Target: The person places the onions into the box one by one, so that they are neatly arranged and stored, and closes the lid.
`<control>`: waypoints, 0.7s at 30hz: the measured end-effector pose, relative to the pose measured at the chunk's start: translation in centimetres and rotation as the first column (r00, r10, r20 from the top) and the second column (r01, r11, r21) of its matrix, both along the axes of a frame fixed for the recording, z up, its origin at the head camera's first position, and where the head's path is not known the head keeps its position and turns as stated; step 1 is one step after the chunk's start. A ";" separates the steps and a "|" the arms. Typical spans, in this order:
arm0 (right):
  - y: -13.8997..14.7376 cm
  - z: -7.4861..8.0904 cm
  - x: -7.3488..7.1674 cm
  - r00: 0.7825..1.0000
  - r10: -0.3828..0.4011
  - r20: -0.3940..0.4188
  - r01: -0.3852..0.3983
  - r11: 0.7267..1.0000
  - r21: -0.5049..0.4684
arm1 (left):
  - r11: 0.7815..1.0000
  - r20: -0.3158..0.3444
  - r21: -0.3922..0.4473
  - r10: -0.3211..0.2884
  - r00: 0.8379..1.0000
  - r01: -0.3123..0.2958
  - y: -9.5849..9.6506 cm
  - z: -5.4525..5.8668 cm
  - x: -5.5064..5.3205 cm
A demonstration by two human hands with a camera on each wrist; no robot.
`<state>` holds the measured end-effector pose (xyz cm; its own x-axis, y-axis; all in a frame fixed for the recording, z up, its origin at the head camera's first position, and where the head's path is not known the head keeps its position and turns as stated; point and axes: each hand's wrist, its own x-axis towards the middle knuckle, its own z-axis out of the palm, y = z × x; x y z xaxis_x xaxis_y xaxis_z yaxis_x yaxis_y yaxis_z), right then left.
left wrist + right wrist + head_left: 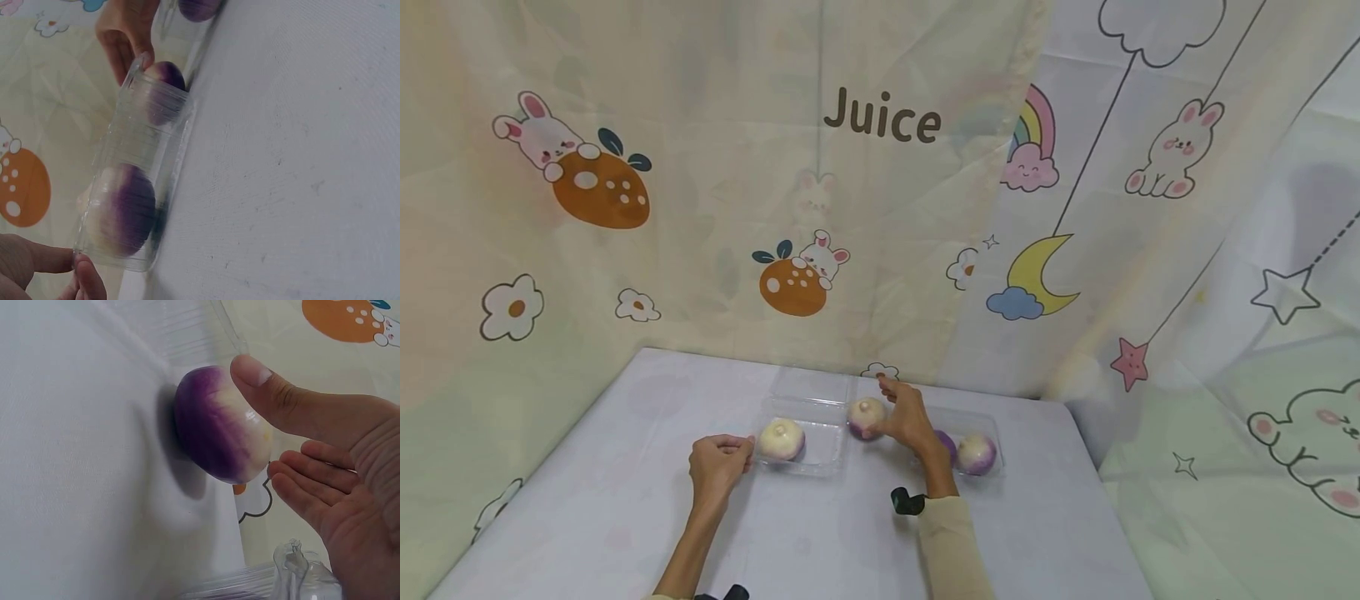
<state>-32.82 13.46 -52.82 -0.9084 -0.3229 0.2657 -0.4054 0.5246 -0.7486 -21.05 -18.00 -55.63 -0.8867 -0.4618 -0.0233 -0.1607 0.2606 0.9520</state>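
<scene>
My left hand [717, 468] pinches the left rim of a clear plastic container [825, 450] between thumb and fingers. Inside that container lies one purple-and-cream turnip [782, 439], which also shows through the wall in the left wrist view. A second turnip [215, 425] rests on the table to the right of this container. Around it my right hand [913, 423] is spread, thumb on one side and the other fingers opposite. Whether the right hand touches the turnip I cannot tell.
On the right stands another clear plastic container [992, 417] holding two turnips [976, 454], one partly hidden by my right wrist. The left container's hinged lid [811, 387] lies back toward the printed curtain [700, 208]. A white cloth covers the table [820, 533].
</scene>
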 end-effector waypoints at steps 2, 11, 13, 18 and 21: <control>0.0 0.0 0.0 1.000 -0.005 0.017 0.004 1.000 0.018 | 1.000 0.000 -0.005 0.001 1.000 -0.001 0.0 0.0 0.0; -0.1 0.3 -0.1 1.000 0.008 -0.014 -0.006 0.994 0.113 | 1.000 0.003 -0.007 0.010 1.000 -0.010 0.0 0.0 0.0; 0.0 -0.1 -0.6 0.999 0.016 -0.035 -0.011 0.990 0.139 | 1.000 0.007 -0.004 0.014 1.000 -0.014 0.0 0.0 0.0; -0.1 -0.4 -1.1 0.999 0.024 -0.047 -0.014 0.980 0.197 | 1.000 0.015 -0.002 0.008 1.000 -0.008 0.0 0.1 -0.1; -0.4 0.2 -0.9 1.000 0.012 -0.006 -0.010 0.976 0.215 | 1.000 0.019 -0.001 0.007 1.000 -0.007 0.0 0.1 -0.1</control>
